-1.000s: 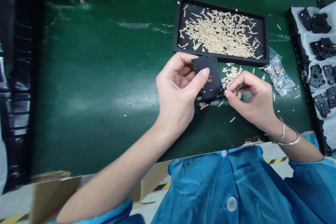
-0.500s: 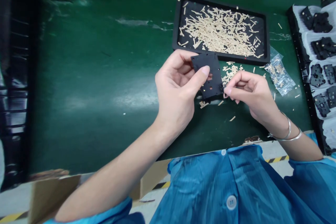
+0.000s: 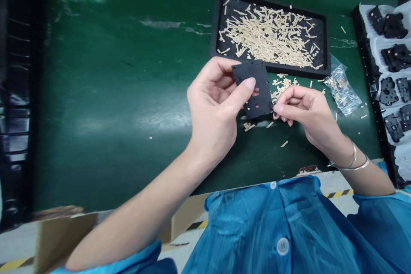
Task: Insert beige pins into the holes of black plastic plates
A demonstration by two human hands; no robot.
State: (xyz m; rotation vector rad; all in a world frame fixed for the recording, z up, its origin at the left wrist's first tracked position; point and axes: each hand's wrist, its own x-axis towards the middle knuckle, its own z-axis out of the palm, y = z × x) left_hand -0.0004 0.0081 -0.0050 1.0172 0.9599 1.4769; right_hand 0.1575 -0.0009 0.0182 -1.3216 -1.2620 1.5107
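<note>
My left hand (image 3: 215, 107) grips a flat black plate (image 3: 255, 90) with small square holes, thumb on its face and fingers behind it. It is held tilted above the green surface (image 3: 128, 94). My right hand (image 3: 305, 111) is closed in a pinch at the plate's lower right corner; what the fingertips hold there is too small to make out. Two silver bangles (image 3: 351, 160) circle my right wrist.
A black tray (image 3: 323, 43) of several beige strips lies behind the hands, with loose strips (image 3: 282, 86) spilled in front of it. A clear plastic bag (image 3: 341, 90) lies to the right. At the far right, black parts (image 3: 391, 90) sit on a white tray. A cardboard box (image 3: 64, 239) stands below left.
The plate and both hands have drifted slightly up and left. My right fingers have curled in tighter at the plate's corner.
</note>
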